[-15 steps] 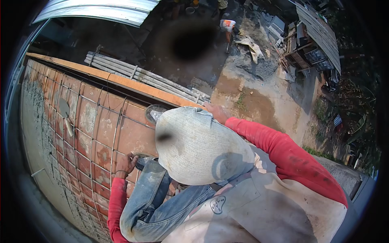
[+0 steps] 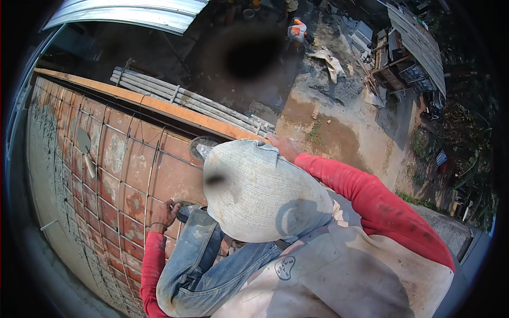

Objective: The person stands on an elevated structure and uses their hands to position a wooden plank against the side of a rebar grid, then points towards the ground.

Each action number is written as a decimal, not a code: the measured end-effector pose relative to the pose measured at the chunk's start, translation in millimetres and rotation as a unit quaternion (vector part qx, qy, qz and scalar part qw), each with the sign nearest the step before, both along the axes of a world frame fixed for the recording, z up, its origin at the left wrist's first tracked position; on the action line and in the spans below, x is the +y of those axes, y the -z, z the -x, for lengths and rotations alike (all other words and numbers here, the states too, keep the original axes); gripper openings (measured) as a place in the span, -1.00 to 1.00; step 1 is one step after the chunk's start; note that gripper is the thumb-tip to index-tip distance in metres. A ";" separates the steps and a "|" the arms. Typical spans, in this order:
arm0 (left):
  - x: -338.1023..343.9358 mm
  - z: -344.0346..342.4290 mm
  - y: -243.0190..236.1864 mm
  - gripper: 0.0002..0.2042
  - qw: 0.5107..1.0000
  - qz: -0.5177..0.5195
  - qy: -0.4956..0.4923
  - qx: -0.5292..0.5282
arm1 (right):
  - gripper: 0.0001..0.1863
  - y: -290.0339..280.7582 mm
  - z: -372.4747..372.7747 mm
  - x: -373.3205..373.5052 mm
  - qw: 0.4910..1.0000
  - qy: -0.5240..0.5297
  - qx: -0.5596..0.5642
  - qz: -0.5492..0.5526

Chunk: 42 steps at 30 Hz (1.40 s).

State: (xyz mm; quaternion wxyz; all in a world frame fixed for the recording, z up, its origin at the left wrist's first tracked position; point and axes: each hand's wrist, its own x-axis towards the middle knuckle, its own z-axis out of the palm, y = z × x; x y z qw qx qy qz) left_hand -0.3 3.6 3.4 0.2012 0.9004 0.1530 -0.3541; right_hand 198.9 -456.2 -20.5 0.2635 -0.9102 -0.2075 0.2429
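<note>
1. Two hands in view, both with red sleeves, seen from above past a white cloth cap (image 2: 260, 191) that hides much of the middle.
2. Left hand (image 2: 164, 213) sits low left of the cap, on the steel mesh (image 2: 127, 159), just beside a bent knee in dusty blue jeans (image 2: 199, 254).
3. Left fingers are curled in tight, knuckles up, closed at a bar of the mesh. What else they pinch, if anything, cannot be told.
4. Right hand (image 2: 284, 147) is at the upper right edge of the cap, resting at the end of the orange plank (image 2: 159, 106). The cap covers part of it, so cannot tell whether the fingers are spread or closed.
5. Steel mesh lies flat as a grid over the reddish brick-tile surface (image 2: 175, 180), running from the plank down toward the lower left.
6. Round grey pan (image 2: 203, 148) sits on the mesh just below the plank, touching the cap's outline, between the two hands.
7. Grey trowel (image 2: 84, 146) lies on the mesh well to the left, apart from both hands.
8. Bundle of pale poles (image 2: 180, 98) lies just beyond the plank, parallel to it.
9. Corrugated metal sheet (image 2: 132, 13) is at the top left.
10. Far below, bare dirt ground (image 2: 339, 127) and a distant person in orange (image 2: 297, 29), well apart from the hands.
</note>
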 end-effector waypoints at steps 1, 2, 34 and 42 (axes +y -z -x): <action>1.4 1.8 2.7 -0.64 1.000 0.001 -0.007 0.003 | -0.35 3.9 0.4 -0.7 1.000 -0.001 -0.006 -0.007; 2.7 3.4 4.7 -0.64 1.000 0.002 -0.013 0.007 | -0.36 6.9 0.6 -1.2 1.000 -0.002 -0.011 -0.014; 10.3 10.1 22.9 -0.64 1.000 0.020 0.005 -0.009 | -0.34 21.2 2.5 -6.3 0.999 -0.005 -0.025 -0.030; 11.0 11.3 24.8 -0.64 1.000 0.020 0.007 -0.015 | -0.36 15.2 2.0 -5.2 0.999 -0.007 -0.027 -0.024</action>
